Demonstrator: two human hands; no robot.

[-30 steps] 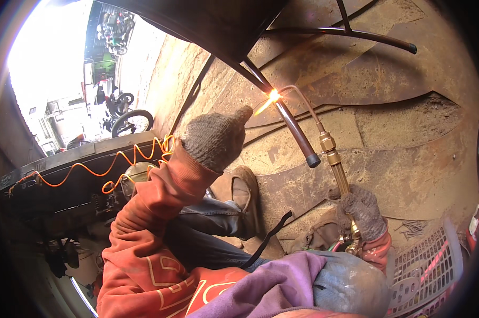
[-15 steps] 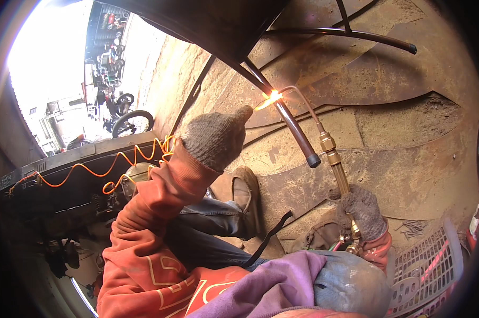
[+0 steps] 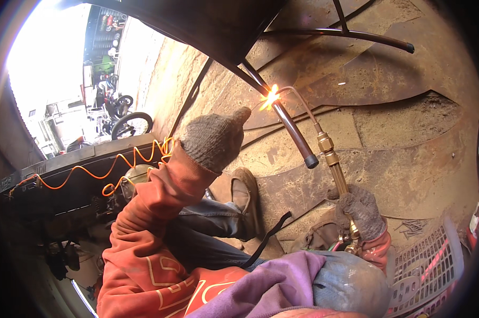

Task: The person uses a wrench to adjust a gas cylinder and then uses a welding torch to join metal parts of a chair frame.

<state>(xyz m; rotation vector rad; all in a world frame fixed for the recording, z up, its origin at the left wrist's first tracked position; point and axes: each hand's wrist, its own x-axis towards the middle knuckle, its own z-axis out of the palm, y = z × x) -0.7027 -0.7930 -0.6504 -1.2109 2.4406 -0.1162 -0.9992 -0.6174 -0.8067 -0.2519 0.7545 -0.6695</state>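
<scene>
Right hand [image 3: 360, 213] is gripping a brass torch [image 3: 332, 159], flaming at a pipe [image 3: 292, 135]; left hand [image 3: 214, 139], closed, is pointing beside it; crate [image 3: 427, 265] contents unclear.

Landmark: chair leg [image 3: 290, 132]. Torch [image 3: 332, 164] just right of it, tip at its upper part. Left hand [image 3: 215, 139] left of it; right hand [image 3: 362, 213] below right. Shoe [image 3: 246, 199] below. Basket [image 3: 430, 259] far lower right. Coiled hose [image 3: 112, 167] far left.
</scene>
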